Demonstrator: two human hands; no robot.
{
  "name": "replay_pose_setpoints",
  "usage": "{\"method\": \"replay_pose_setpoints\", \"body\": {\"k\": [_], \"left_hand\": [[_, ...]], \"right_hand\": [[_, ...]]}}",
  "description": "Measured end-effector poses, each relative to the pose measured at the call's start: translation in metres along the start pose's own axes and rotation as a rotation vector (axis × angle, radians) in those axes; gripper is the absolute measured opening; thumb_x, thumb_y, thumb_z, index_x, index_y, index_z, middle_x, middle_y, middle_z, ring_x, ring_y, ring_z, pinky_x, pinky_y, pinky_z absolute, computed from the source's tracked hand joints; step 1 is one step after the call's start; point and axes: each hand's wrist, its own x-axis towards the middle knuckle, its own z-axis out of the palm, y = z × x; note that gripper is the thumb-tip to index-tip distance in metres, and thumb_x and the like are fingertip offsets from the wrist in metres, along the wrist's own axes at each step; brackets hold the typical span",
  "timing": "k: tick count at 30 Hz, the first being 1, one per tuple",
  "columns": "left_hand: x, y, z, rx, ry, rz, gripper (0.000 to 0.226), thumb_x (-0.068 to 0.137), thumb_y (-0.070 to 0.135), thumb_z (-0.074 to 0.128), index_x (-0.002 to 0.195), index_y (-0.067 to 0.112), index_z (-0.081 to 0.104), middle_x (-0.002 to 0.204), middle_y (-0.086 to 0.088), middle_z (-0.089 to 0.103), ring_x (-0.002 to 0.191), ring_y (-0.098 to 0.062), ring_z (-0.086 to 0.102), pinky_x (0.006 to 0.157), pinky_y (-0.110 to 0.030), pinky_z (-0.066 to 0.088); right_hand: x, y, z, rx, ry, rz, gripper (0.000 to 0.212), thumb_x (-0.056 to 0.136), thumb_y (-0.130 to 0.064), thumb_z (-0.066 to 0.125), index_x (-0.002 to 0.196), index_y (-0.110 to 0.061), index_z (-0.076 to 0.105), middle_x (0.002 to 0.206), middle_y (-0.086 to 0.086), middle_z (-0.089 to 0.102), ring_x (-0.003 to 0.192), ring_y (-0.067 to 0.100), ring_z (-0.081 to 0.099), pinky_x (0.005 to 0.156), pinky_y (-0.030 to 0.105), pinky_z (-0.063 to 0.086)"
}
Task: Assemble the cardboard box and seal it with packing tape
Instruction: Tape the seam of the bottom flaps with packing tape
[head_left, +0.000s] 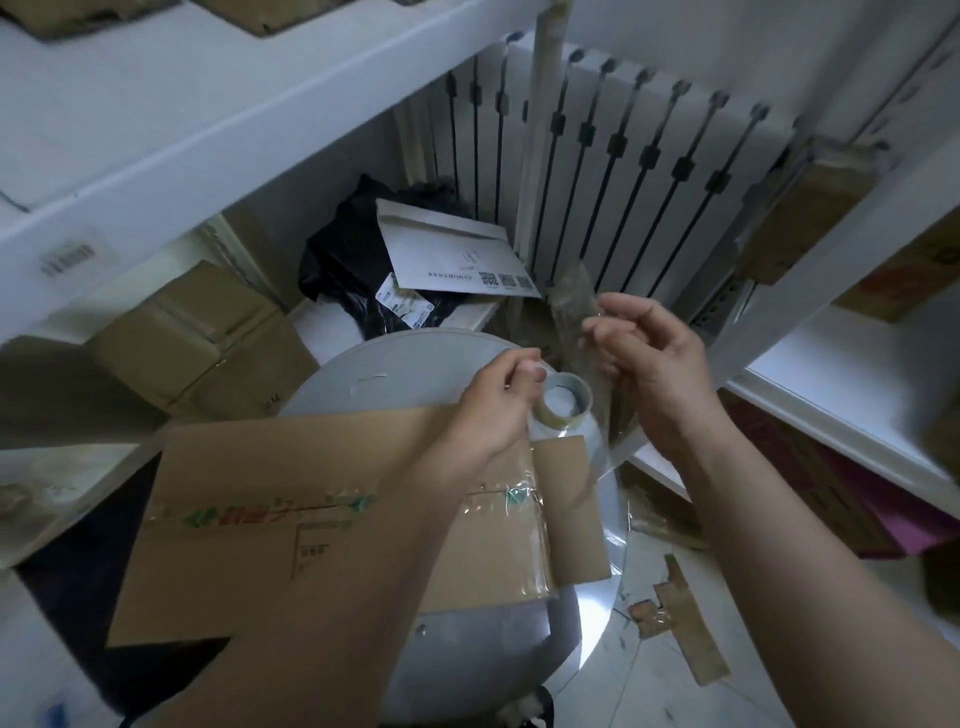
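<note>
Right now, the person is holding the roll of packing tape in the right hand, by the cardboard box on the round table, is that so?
Not quite. The head view shows the tape roll in the left hand; the right hand pinches the clear strip pulled from it. The rest holds: it is by the cardboard box on the round table.

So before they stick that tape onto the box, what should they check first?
1. Tape roll gripped by the left hand: ok.
2. Tape strip pinched by the right hand: ok.
3. Strip flat, without twists or folds: cannot tell, it is clear and blurred.
4. Cardboard box resting on the round table: ok.
5. End flap folded down flush: not ok, it seems to jut out past the box's right end.
</note>
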Motion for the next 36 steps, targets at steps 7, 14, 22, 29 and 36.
{"method": "replay_pose_setpoints", "body": {"k": [7, 14, 22, 29, 36], "left_hand": [[-0.039, 0.034, -0.046, -0.226, -0.127, -0.072, 0.069, 0.101, 0.054, 0.014, 0.123, 0.007, 0.060, 0.113, -0.008, 0.069, 0.101, -0.018, 0.069, 0.089, -0.026, 0.052], [-0.070, -0.031, -0.129, 0.264, 0.248, -0.023, 0.034, 0.101, 0.037, 0.045, 0.122, 0.014, 0.058, 0.120, -0.003, 0.062, 0.104, -0.016, 0.059, 0.086, -0.025, 0.040], [-0.086, -0.128, -0.231, 0.871, 0.453, -0.372, 0.085, 0.082, 0.050, 0.058, 0.148, 0.016, 0.017, 0.147, -0.014, 0.028, 0.132, -0.038, 0.034, 0.105, -0.054, 0.038], [-0.066, -0.126, -0.237, 0.893, 0.493, -0.383, 0.089, 0.088, 0.050, 0.059, 0.153, 0.016, 0.010, 0.154, -0.019, 0.016, 0.140, -0.041, 0.018, 0.114, -0.056, 0.021], [-0.069, -0.082, -0.170, 0.424, 0.205, 0.123, 0.028, 0.101, 0.026, 0.047, 0.120, 0.017, 0.065, 0.117, 0.004, 0.063, 0.109, -0.013, 0.057, 0.087, -0.020, 0.039]], "right_hand": [[-0.024, -0.020, 0.046, -0.023, -0.037, 0.050, 0.028, 0.088, -0.011, 0.065, 0.113, -0.024, 0.063, 0.105, -0.004, 0.074, 0.091, 0.013, 0.070, 0.063, 0.024, 0.053], [-0.051, 0.000, 0.089, -0.252, -0.048, 0.116, 0.024, 0.090, -0.012, 0.063, 0.102, -0.032, 0.063, 0.091, -0.004, 0.067, 0.080, 0.012, 0.065, 0.066, 0.030, 0.048], [-0.057, 0.040, 0.112, -0.301, 0.173, 0.437, 0.016, 0.093, -0.031, 0.061, 0.099, -0.016, 0.064, 0.073, 0.004, 0.065, 0.042, 0.010, 0.044, 0.041, 0.020, 0.032], [-0.076, 0.020, 0.088, 0.144, 0.106, 0.492, 0.027, 0.095, -0.030, 0.053, 0.113, -0.014, 0.064, 0.065, -0.001, 0.061, 0.041, 0.006, 0.037, 0.036, 0.018, 0.032], [-0.099, 0.001, 0.130, 0.238, -0.030, 0.259, 0.033, 0.085, -0.018, 0.058, 0.119, -0.016, 0.062, 0.084, 0.002, 0.070, 0.052, 0.010, 0.056, 0.043, 0.018, 0.038]]}}
